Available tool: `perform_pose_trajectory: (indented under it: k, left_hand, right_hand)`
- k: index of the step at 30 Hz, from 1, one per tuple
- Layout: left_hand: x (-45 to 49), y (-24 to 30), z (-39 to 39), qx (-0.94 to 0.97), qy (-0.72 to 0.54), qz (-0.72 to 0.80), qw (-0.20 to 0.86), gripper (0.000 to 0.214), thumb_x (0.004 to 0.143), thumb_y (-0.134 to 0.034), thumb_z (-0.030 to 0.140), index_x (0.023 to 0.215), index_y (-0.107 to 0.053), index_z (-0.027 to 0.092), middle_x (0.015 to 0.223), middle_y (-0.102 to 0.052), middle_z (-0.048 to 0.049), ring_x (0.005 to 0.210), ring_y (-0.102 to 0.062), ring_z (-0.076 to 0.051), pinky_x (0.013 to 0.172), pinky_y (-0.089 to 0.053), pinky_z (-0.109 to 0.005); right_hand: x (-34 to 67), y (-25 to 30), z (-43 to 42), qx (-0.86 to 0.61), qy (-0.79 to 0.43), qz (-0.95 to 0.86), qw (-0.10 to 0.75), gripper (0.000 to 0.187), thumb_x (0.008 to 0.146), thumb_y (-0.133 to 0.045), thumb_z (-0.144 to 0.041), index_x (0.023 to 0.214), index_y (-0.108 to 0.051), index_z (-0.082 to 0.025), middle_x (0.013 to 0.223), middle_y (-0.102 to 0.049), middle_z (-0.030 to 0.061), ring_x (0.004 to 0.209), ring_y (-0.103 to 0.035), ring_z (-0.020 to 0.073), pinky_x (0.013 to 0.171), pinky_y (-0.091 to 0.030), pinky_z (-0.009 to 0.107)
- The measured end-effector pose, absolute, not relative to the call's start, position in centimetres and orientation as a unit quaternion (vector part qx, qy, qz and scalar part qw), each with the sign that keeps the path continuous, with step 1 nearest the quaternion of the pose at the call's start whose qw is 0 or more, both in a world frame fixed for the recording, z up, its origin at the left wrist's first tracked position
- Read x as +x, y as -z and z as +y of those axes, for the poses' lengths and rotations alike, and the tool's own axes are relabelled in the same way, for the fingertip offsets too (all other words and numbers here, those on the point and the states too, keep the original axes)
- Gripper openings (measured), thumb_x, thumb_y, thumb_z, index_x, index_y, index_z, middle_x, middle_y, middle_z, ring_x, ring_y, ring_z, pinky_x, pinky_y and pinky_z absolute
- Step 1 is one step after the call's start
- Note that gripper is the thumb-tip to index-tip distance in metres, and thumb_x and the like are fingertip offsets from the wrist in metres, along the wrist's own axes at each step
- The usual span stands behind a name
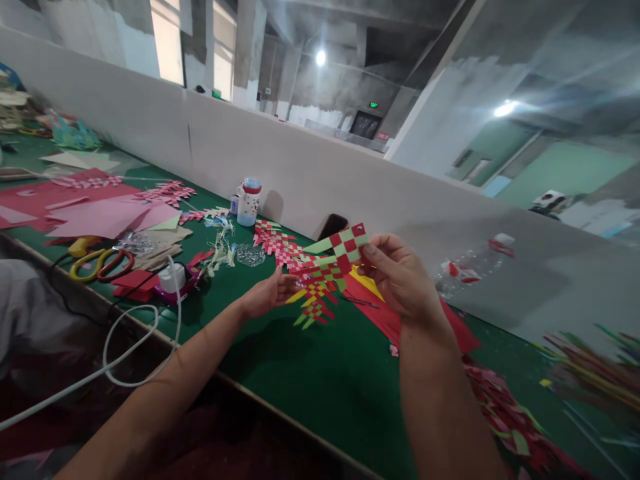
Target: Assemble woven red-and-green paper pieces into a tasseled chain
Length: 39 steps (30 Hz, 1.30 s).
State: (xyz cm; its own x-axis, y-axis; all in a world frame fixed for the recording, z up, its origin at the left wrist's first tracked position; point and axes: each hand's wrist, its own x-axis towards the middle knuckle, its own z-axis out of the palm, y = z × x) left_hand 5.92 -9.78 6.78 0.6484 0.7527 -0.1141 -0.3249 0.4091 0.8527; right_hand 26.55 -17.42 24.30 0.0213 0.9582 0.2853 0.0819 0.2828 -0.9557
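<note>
My right hand is raised over the green table, thumb and fingers pinching the edge of a red and light-green woven paper fish. Below it hang smaller woven paper fish in red, yellow and green, apparently joined in a string. My left hand is beside these hanging pieces, its fingers stretched out and apart. Whether its fingertips touch the paper I cannot tell. Behind, a row of red and pink woven paper pieces lies on the table.
Left on the green table are scissors, pink paper sheets and a white cable. A white mug and dark phone are by the partition. A plastic bottle and red paper scraps are right.
</note>
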Motion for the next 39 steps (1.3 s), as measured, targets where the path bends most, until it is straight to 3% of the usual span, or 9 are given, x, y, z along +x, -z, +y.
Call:
perform_pose_trajectory:
  k: [8,12,15,19,26,30,33,36,39]
  left_hand:
    - [4.3,-3.7,-8.3,0.365,-0.335,0.355,0.793,0.058,0.088,-0.047,0.062,0.119,-0.055,0.014,0.12,-0.064,-0.0175,0.106,-0.065,-0.024,0.092,-0.05,-0.038]
    - [4.3,-3.3,-7.9,0.34,-0.348,0.362,0.795,0.051,0.09,-0.05,0.057,0.115,-0.057,0.013,0.111,-0.067,-0.0177,0.098,-0.067,-0.023,0.089,-0.052,-0.038]
    - [4.3,-3.3,-8.2,0.332,-0.363,0.357,0.794,0.042,0.092,-0.051,0.05,0.11,-0.058,0.013,0.103,-0.069,-0.0157,0.095,-0.067,-0.021,0.089,-0.052,-0.036]
    - [4.4,-3.3,-8.8,0.343,-0.384,0.357,0.78,0.03,0.089,-0.06,0.039,0.105,-0.058,0.015,0.099,-0.068,-0.0114,0.092,-0.067,-0.018,0.086,-0.053,-0.033]
    - [5.4,-2.9,-9.3,0.428,-0.41,0.376,0.712,0.043,0.064,-0.082,0.041,0.082,-0.052,0.017,0.077,-0.062,0.0007,0.074,-0.064,-0.012,0.073,-0.052,-0.026]
    - [5.9,-2.7,-9.5,0.49,-0.414,0.421,0.641,0.057,0.064,-0.073,0.06,0.062,-0.032,0.021,0.052,-0.047,0.008,0.05,-0.052,-0.008,0.053,-0.043,-0.02]
    - [6.2,-3.1,-9.7,0.552,-0.383,0.457,0.583,0.057,0.073,-0.056,0.069,0.054,-0.032,0.021,0.041,-0.041,0.0067,0.038,-0.037,-0.006,0.043,-0.03,-0.02]
    - [6.4,-4.0,-10.2,0.615,-0.347,0.475,0.525,0.064,0.084,-0.035,0.072,0.045,-0.034,0.02,0.036,-0.036,0.0042,0.035,-0.032,-0.007,0.043,-0.026,-0.023]
    - [6.1,-5.3,-10.9,0.674,-0.325,0.481,0.457,0.065,0.087,-0.03,0.068,0.044,-0.033,0.02,0.039,-0.038,0.0029,0.04,-0.035,-0.008,0.048,-0.028,-0.025]
  right_hand:
    - [27.8,-13.5,-12.7,-0.55,-0.523,-0.448,0.472,0.039,0.06,-0.083,-0.042,0.075,-0.056,-0.02,0.06,-0.056,-0.0053,0.057,-0.057,0.0095,0.049,-0.047,0.019]
    - [28.3,-7.8,-10.6,-0.597,-0.512,-0.431,0.442,0.03,0.069,-0.077,-0.038,0.075,-0.054,-0.019,0.06,-0.057,-0.0049,0.056,-0.058,0.0093,0.051,-0.049,0.021]
    - [28.7,-5.8,-9.7,-0.623,-0.482,-0.445,0.425,0.023,0.079,-0.069,-0.036,0.077,-0.055,-0.017,0.063,-0.058,-0.0045,0.056,-0.057,0.0093,0.055,-0.05,0.024]
    - [29.2,-5.4,-9.1,-0.648,-0.408,-0.496,0.409,0.025,0.074,-0.068,-0.043,0.074,-0.058,-0.02,0.06,-0.058,-0.0033,0.057,-0.056,0.013,0.056,-0.048,0.026]
    - [30.2,-6.2,-10.0,-0.67,-0.217,-0.561,0.435,0.033,0.067,-0.064,-0.055,0.069,-0.059,-0.022,0.073,-0.063,0.0035,0.072,-0.055,0.0199,0.063,-0.039,0.029]
    - [30.4,-5.0,-12.2,-0.71,-0.113,-0.507,0.476,0.04,0.074,-0.055,-0.059,0.062,-0.039,-0.024,0.058,-0.044,-0.0038,0.057,-0.042,0.0148,0.06,-0.032,0.028]
    - [30.4,-4.1,-13.6,-0.729,-0.049,-0.469,0.497,0.042,0.078,-0.048,-0.058,0.06,-0.029,-0.025,0.054,-0.034,-0.0061,0.053,-0.034,0.0127,0.059,-0.03,0.028]
    - [30.5,-3.8,-14.0,-0.734,0.003,-0.472,0.488,0.045,0.079,-0.048,-0.059,0.058,-0.028,-0.024,0.051,-0.034,-0.0066,0.05,-0.032,0.0115,0.056,-0.028,0.028]
    - [30.7,-3.6,-13.8,-0.733,0.031,-0.481,0.48,0.05,0.078,-0.049,-0.062,0.056,-0.026,-0.024,0.049,-0.032,-0.0071,0.048,-0.03,0.0108,0.055,-0.027,0.027]
